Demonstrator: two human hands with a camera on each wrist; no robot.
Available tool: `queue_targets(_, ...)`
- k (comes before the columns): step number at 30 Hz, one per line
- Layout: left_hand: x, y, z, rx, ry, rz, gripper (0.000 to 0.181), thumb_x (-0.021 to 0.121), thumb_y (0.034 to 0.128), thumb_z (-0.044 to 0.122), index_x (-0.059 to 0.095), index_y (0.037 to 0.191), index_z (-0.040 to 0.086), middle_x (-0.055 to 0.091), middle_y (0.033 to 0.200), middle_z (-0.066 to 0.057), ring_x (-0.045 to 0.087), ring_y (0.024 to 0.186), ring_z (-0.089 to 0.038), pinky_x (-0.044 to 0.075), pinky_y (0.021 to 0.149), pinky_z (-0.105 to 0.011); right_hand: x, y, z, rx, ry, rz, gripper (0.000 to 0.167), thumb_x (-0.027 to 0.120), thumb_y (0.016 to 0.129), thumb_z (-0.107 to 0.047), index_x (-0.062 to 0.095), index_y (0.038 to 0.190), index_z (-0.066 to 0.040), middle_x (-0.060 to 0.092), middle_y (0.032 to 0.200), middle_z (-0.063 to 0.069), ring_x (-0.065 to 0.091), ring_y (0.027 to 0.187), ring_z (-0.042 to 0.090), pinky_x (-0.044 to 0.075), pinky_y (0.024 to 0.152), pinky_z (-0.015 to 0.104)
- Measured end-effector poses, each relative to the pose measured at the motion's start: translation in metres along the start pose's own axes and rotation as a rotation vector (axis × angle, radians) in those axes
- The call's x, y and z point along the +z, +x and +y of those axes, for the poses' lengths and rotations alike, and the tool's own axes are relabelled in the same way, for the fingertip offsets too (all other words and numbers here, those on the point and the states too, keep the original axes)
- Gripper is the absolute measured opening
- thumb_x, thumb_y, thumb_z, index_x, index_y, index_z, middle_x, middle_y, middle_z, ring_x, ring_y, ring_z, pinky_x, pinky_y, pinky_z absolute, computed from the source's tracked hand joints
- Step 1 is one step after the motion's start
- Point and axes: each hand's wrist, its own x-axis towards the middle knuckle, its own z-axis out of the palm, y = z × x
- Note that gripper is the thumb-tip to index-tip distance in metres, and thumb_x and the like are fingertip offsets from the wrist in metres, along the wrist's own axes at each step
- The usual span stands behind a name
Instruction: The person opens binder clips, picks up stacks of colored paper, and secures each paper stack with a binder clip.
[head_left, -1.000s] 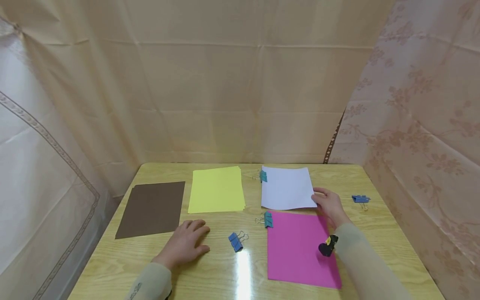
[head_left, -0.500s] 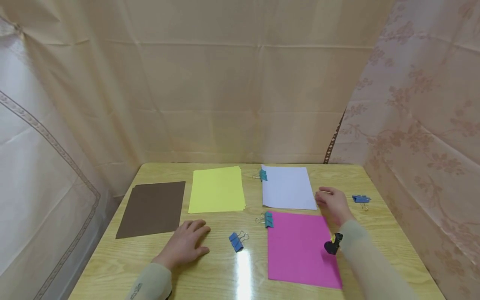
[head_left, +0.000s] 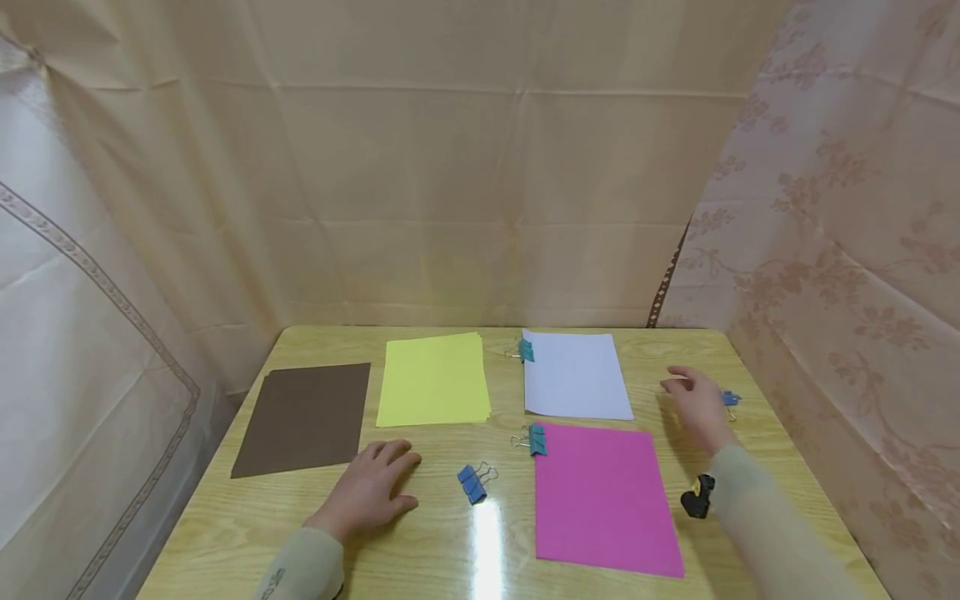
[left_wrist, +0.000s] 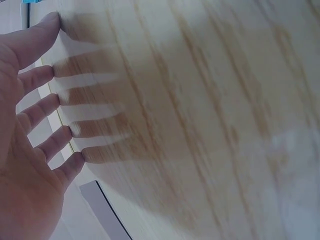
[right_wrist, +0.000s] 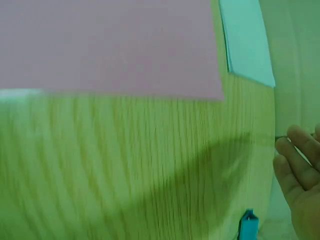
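Evidently, paper stacks are being clipped: the white sheets (head_left: 577, 379), left of the right grip (head_left: 699, 406), and the pink sheets (head_left: 603, 500), left of it and nearer the body, are each already fastened by a teal clip. No clip is seen on the yellow sheets (head_left: 433, 381), ahead of the left grip (head_left: 367, 490), or on the brown sheets (head_left: 300, 423), ahead and to its left. The right grip is loosely spread above the counter (head_left: 420, 550), with nothing seen pinched; a blue clip, partly hidden, lies just to its right. The left grip is spread, fingertips on the counter, with another blue clip (head_left: 474, 484) to its right. A pause between clippings seems in hand; probably a blue clip must next be pinched and an unclipped stack squared.
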Motion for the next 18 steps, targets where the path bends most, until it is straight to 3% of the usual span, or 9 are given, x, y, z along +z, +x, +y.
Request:
queue_targets(3, 0.001, -0.001, 0.000, -0.004, -0.001, 0.003, 0.062, 0.077, 0.0909, 0.040, 0.057, 0.144, 0.015, 0.050, 0.149, -0.010, 0.046, 0.134, -0.039, 0.039, 0.108, -0.060, -0.009, -0.003, 0.006, -0.016, -0.078, 0.053, 0.049, 0.039, 0.110, -0.023, 0.042, 0.152, 0.003, 0.067, 0.122, 0.027, 0.065, 0.089, 0.034, 0.044, 0.055, 0.029)
queue_targets(6, 0.002, -0.002, -0.001, -0.009, 0.001, 0.001, 0.062, 0.076, 0.0918, 0.041, 0.056, 0.145, 0.016, 0.049, 0.150, -0.010, 0.045, 0.135, -0.038, 0.038, 0.109, -0.060, -0.017, -0.007, 0.013, -0.047, -0.156, 0.123, 0.048, 0.039, 0.108, -0.020, 0.044, 0.149, 0.005, 0.071, 0.104, 0.024, 0.062, 0.070, 0.023, 0.042, 0.050, 0.031)
queue_targets(10, 0.004, -0.002, -0.002, -0.012, 0.007, -0.006, 0.062, 0.074, 0.0928, 0.043, 0.055, 0.146, 0.017, 0.048, 0.151, -0.009, 0.044, 0.136, -0.038, 0.038, 0.109, -0.060, -0.023, -0.011, 0.023, -0.065, -0.236, 0.191, 0.047, 0.041, 0.107, -0.020, 0.046, 0.145, 0.008, 0.067, 0.097, 0.024, 0.064, 0.073, 0.024, 0.047, 0.058, 0.035)
queue_targets(13, 0.005, -0.002, -0.003, -0.015, 0.006, -0.011, 0.062, 0.073, 0.0933, 0.043, 0.055, 0.147, 0.018, 0.047, 0.152, -0.008, 0.043, 0.137, -0.037, 0.038, 0.109, -0.060, -0.026, -0.012, 0.029, -0.055, -0.276, 0.201, 0.050, 0.040, 0.107, -0.021, 0.042, 0.146, 0.010, 0.064, 0.107, 0.030, 0.062, 0.083, 0.036, 0.049, 0.068, 0.048)
queue_targets(18, 0.005, -0.003, -0.003, -0.011, 0.004, 0.001, 0.062, 0.074, 0.0924, 0.042, 0.055, 0.146, 0.017, 0.048, 0.151, -0.009, 0.044, 0.136, -0.038, 0.037, 0.109, -0.061, -0.031, -0.012, 0.034, -0.017, -0.302, 0.152, 0.058, 0.035, 0.108, -0.026, 0.032, 0.151, 0.014, 0.054, 0.130, 0.040, 0.054, 0.114, 0.056, 0.044, 0.091, 0.066)
